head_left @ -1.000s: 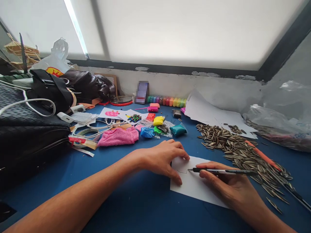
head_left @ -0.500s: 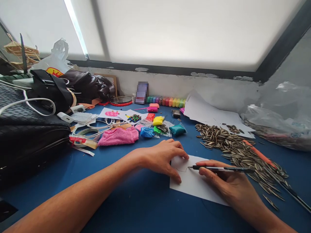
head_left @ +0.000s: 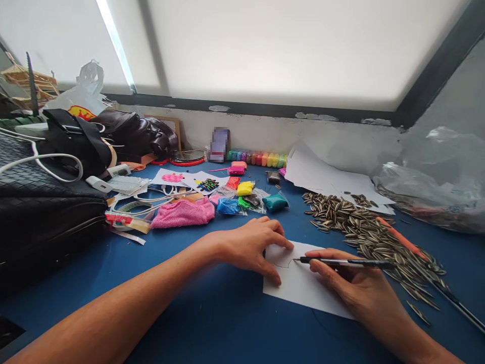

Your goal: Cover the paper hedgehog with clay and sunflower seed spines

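Observation:
A small sheet of white paper (head_left: pixel 303 285) lies on the blue tabletop in front of me, with a thin curved dark line on it. My left hand (head_left: pixel 261 247) rests on its left side, fingers apart, thumb and fingertips pressing the paper. Between the fingers of my right hand (head_left: pixel 352 283) is a black pen (head_left: pixel 341 262), held nearly level. The pen's tip touches the paper at the end of the drawn line. Part of the sheet is hidden under both hands.
Sunflower seeds (head_left: pixel 352 222) are heaped at right, with an orange-handled tool (head_left: pixel 401 237) on them. Behind lie packets of coloured clay (head_left: pixel 275 201), a pink cloth (head_left: pixel 184 212) and stacked paper (head_left: pixel 322 172). A black bag (head_left: pixel 49 217) stands at left, a plastic bag (head_left: pixel 435 192) at far right.
The pen tip has moved very slightly, and the line reaches a little further up. The whole view has shifted a touch; the left hand keeps its place on the paper.

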{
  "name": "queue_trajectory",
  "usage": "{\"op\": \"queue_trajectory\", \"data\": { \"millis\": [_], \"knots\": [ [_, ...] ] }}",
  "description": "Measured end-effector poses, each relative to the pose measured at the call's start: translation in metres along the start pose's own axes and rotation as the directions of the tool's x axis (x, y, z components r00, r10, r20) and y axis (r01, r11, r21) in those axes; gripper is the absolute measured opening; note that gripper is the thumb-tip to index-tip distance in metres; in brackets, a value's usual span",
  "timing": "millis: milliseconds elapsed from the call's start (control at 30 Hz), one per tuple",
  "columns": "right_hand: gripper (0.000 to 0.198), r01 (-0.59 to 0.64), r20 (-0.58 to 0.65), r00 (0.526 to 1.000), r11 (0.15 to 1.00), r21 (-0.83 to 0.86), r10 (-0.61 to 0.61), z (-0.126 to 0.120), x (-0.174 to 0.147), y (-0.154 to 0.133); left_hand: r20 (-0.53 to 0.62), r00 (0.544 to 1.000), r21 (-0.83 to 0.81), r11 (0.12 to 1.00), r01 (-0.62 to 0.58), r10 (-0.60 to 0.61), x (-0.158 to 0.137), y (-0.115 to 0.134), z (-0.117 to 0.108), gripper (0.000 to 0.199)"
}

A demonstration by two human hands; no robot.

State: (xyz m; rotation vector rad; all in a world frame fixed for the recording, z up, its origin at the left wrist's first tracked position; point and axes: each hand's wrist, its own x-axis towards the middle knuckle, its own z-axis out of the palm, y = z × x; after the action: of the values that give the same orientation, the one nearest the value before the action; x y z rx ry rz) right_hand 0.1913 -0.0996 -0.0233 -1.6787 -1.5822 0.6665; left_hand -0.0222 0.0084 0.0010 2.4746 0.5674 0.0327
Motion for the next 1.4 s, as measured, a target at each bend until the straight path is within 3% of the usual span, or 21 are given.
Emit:
{"op": "queue_trajectory", "data": {
  "millis": [600,933,1167,1400],
  "knots": [
    [0.034,-0.022,-0.035,0.999,0.999,0.034,0.023,0.001,-0.001,-0.006,0.010,1.000,0.001,1.000,0.000,0.000,-0.001,0.001,-0.001,0.062],
    [0.032,0.013,-0.038,0.999,1.000,0.015,-0.012,0.003,-0.003,0.012,0.004,1.000,-0.006,1.000,-0.003,0.003,0.000,0.001,-0.001,0.062],
    [0.029,-0.026,-0.051,0.998,1.000,0.006,0.026,0.000,-0.006,0.001,0.003,1.000,-0.006,1.000,-0.015,0.015,-0.001,-0.002,0.000,0.060],
    [0.026,0.104,-0.076,0.991,0.989,-0.107,-0.112,-0.005,-0.002,-0.004,0.008,1.000,-0.004,1.000,-0.020,0.020,-0.002,-0.001,0.000,0.061]
  ]
}}
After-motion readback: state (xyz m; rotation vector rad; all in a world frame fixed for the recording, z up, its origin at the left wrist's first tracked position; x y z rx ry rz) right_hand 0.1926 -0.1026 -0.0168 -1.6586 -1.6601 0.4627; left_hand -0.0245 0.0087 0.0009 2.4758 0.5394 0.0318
